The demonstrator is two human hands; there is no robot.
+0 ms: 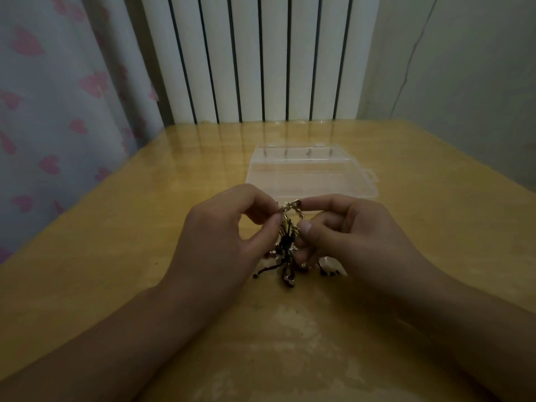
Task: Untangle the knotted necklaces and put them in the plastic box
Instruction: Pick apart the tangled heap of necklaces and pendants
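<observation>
a: where's the tangle sitting?

b: the necklaces [290,242] hang in one knotted clump between the two hands, just above the table [116,256]. a gold chain loops across the top, and dark cords with small beads trail down from it until their ends touch the wood. so the long axis runs up and down, chain high, cords low.

a: and who has hold of it?

b: both do. the left hand [223,236] pinches the gold chain between thumb and forefinger at the loop's left end. the right hand [348,236] pinches the other end the same way, its lower fingers curled in against the cords. neither is nearer; the knot lies dead centre.

a: the box?

b: the plastic box [311,172] lies straight beyond the hands, further up the table, close behind the fingertips but not touching. whether its lid is open i can't tell; it's clear plastic in dim light. i'd say the knot has to be teased sideways first, then carried forward.
</observation>
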